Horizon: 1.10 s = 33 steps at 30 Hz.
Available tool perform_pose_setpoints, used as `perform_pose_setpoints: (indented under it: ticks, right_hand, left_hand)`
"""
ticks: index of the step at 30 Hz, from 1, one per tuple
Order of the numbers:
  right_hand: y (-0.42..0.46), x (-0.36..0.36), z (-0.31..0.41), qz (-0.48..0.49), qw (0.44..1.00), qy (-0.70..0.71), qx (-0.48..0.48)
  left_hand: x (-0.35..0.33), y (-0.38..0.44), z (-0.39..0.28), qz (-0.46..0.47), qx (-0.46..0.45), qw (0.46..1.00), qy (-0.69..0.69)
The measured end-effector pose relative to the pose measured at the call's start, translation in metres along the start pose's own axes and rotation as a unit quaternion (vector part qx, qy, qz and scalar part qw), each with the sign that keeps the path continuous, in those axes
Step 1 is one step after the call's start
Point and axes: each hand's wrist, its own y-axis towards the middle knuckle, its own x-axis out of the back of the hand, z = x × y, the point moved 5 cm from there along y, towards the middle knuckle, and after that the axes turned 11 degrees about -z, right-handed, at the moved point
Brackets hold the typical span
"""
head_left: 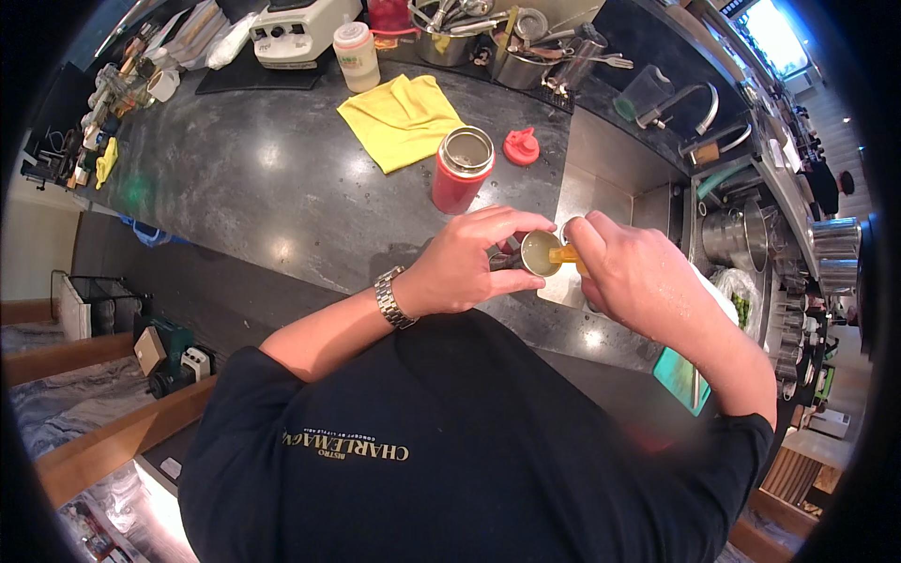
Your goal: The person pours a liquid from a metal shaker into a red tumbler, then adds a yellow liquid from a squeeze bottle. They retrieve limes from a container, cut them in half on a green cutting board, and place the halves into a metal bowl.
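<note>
My left hand [464,260], with a metal watch on the wrist, holds a small metal jigger [540,253] by its sides. Pale, cloudy liquid stands inside it. My right hand [630,271] grips something with a yellow-orange spout [563,255], whose tip reaches over the jigger's rim; the rest of it is hidden by my fingers. Just beyond my left hand stands an open red canister [459,184] with a bare metal neck. Its inside is only partly visible. A red cap with a spout [521,146] lies to the right of the canister.
A yellow cloth [401,119] lies behind the canister, near a plastic bottle [357,60] and a blender base [292,35]. Metal containers of bar tools [524,70] stand at the back. To the right are a steel sink [598,172], a tap [704,112] and a green cutting board [679,380].
</note>
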Motion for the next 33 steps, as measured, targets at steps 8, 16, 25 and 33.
perform_pose_setpoints:
  ticks: [8, 16, 25, 33]
  right_hand:
    - [0.001, -0.002, 0.002, 0.01, 1.0, -0.011, 0.006]
    - [0.002, -0.002, 0.001, 0.027, 0.999, -0.037, 0.014]
    - [0.005, 0.0, 0.003, 0.029, 0.999, -0.028, 0.004]
    - [0.004, -0.004, -0.008, -0.046, 0.994, 0.08, -0.05]
  left_hand:
    - [0.001, 0.0, -0.002, -0.017, -0.028, 0.999, -0.001]
    - [-0.001, 0.0, 0.001, -0.004, -0.012, 1.0, -0.004]
    - [0.002, -0.001, -0.001, -0.014, -0.022, 1.0, -0.005]
    - [0.009, -0.009, 0.017, -0.054, 0.078, 0.992, -0.08]
